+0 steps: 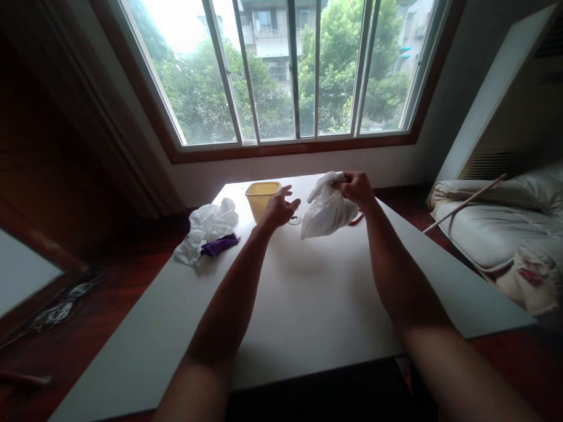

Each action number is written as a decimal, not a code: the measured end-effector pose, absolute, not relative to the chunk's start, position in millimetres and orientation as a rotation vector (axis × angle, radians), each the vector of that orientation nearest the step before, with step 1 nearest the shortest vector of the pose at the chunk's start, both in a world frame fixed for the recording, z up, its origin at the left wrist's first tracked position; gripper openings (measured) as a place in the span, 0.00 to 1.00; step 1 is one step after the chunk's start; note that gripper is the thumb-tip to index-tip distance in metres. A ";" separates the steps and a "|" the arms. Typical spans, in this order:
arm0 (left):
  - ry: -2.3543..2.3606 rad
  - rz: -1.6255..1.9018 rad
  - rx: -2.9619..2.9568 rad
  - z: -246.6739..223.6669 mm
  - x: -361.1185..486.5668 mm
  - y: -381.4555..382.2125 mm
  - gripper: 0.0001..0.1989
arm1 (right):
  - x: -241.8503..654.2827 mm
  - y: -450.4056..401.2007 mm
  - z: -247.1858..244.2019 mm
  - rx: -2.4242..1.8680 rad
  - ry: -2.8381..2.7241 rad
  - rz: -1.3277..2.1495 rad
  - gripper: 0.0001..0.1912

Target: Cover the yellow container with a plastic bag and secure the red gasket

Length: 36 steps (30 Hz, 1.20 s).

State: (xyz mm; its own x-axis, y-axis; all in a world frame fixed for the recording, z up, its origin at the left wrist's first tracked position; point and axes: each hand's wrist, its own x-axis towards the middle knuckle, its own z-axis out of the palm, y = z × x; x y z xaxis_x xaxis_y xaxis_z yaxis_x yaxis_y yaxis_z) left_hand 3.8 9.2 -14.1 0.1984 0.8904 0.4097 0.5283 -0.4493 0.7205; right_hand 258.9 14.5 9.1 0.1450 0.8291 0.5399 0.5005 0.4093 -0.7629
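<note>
My right hand is closed on the gathered top of a white plastic bag, which hangs over the far part of the white table. My left hand is empty, its fingers apart, just in front of a yellow bin and to the left of the bag. Whether it touches the bin I cannot tell. A small round object lies on the table beside the left fingers. Behind the bag a red item shows only in part. What is inside the bag is hidden.
A crumpled white plastic bag with a purple cloth-like piece lies at the table's left edge. To the right is a pale cushioned seat with a thin stick across it. Cables lie on the floor at left.
</note>
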 end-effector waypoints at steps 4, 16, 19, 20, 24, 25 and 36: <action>1.701 1.198 2.233 -27.4 -14.1 23.1 0.29 | 284.0 18.2 8.1 -1.423 -1.438 0.143 0.15; 1.880 1.097 2.250 -53.5 -38.8 53.2 0.29 | 346.0 6.4 4.1 -1.964 -1.115 -0.094 0.21; 1.875 1.132 2.258 -56.1 -39.8 58.9 0.29 | 355.9 8.9 -2.6 -1.993 -1.099 -0.116 0.21; 1.875 1.144 2.264 -57.0 -39.9 60.8 0.28 | 358.6 10.3 -5.3 -1.999 -1.101 -0.126 0.21; 1.875 1.195 2.299 -60.5 -39.7 68.5 0.26 | 367.5 16.8 -18.2 -1.993 -1.099 -0.144 0.21; 1.879 1.204 2.304 -61.1 -39.7 70.0 0.26 | 369.2 18.5 -21.6 -1.986 -1.083 -0.145 0.21; 1.837 1.268 2.242 -42.3 -42.3 57.4 0.13 | 323.1 23.8 -8.5 -1.805 -1.221 -0.281 0.22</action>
State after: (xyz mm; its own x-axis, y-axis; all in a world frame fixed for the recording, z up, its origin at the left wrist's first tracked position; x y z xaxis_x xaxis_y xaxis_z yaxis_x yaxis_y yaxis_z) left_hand -42.3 57.4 -42.3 0.0045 0.8140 0.5809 0.8317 -0.3256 0.4497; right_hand 323.1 23.8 -8.5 0.4844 0.6204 0.6168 0.8277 -0.0969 -0.5527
